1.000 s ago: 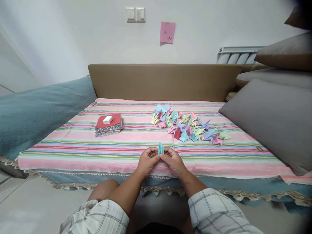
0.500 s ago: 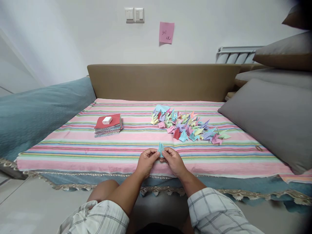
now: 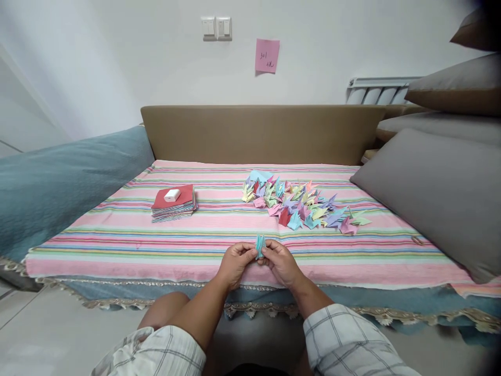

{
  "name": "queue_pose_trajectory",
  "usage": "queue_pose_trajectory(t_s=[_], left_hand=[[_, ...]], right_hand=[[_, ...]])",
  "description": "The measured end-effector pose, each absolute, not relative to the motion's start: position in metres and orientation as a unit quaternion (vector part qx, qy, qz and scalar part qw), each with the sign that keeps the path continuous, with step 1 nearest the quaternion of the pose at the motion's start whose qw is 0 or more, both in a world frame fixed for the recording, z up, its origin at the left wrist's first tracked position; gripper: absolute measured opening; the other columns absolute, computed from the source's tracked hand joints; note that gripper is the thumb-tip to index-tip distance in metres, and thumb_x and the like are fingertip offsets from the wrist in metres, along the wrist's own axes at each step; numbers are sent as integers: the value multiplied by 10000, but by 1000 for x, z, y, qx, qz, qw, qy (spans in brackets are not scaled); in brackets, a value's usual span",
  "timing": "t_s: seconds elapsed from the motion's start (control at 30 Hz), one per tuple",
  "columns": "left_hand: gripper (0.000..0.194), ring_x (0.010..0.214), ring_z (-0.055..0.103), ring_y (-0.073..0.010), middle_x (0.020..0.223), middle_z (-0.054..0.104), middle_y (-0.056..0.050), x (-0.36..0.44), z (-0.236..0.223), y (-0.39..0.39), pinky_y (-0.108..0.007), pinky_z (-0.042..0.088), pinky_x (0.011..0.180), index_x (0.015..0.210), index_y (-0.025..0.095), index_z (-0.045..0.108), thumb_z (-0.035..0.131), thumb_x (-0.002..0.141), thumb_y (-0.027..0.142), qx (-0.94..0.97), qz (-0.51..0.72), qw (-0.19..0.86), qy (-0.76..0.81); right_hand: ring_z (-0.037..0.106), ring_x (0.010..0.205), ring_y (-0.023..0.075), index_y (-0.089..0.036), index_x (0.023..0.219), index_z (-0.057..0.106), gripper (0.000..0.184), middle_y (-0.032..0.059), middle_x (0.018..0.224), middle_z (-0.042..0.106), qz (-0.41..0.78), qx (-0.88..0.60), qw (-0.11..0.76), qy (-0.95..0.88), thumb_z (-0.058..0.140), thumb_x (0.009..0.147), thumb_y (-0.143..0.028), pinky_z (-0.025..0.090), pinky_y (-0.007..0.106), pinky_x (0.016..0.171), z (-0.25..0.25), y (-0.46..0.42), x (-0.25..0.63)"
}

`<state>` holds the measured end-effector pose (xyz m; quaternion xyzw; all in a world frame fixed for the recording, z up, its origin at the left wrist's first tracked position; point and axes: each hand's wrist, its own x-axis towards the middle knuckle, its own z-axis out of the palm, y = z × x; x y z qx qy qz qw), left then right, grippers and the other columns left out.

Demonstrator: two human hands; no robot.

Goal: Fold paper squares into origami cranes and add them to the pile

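Observation:
Between the fingertips of both hands is a small piece of folded light-blue paper, its layers standing upright. My left hand pinches its left side between thumb and fingers. On the other side, my right hand grips the right edge the same way. Both hands hover low over the front part of the striped cloth. Beyond them lies a spread of folded paper cranes in many colours. Part of the blue paper is hidden by the thumbs.
At left, a stack of square paper with a red top sheet carries a small white block. Grey cushions pile up on the right. A brown backrest runs behind, and a small brown loop lies near the cushion.
The blue paper has turned in my fingers, and its pointed top now shows as several upright folded layers. The whole view has shifted slightly.

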<state>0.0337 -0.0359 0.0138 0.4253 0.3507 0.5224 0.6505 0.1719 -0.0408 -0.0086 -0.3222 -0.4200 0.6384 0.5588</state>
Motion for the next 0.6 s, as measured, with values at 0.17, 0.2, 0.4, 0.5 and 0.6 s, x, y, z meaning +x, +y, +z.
queue_pose_trajectory(t_s=[0.17,0.2,0.4,0.5,0.6], left_hand=[[264,622,572,-125,646,662,-14,32,13,-35,-268,459,668,653,145,673,794,561,361,447,510,649,344],[250,656,580,-133,676,665,-19,32,12,-35,-273,460,692,648,148,677,790,567,356,455,518,637,345],[184,818,602,-172,870,684,-50,33,14,-36,-295,454,790,656,164,690,757,615,330,495,545,581,348],[157,736,598,-161,744,675,-33,33,14,-36,-283,459,738,659,170,692,737,641,319,528,555,526,368],[118,746,599,-160,739,666,-25,33,12,-36,-271,460,735,658,181,691,733,647,291,550,576,476,373]], right_hand=[[549,577,98,-193,755,622,250,-18,667,614,663,-308,558,-393,745,637,-377,481,247,587,-4,-43,172],[549,583,98,-194,754,621,245,-18,672,614,663,-306,560,-392,745,638,-371,482,248,593,-4,-43,172],[540,617,89,-203,787,627,224,-24,708,598,666,-286,563,-398,728,670,-365,475,231,612,-5,-43,170],[534,637,92,-208,805,627,244,-19,749,602,649,-288,570,-414,735,662,-374,473,228,609,-6,-44,169],[535,643,101,-203,807,626,274,-13,742,606,633,-297,581,-417,751,642,-383,478,233,602,-7,-44,167]])
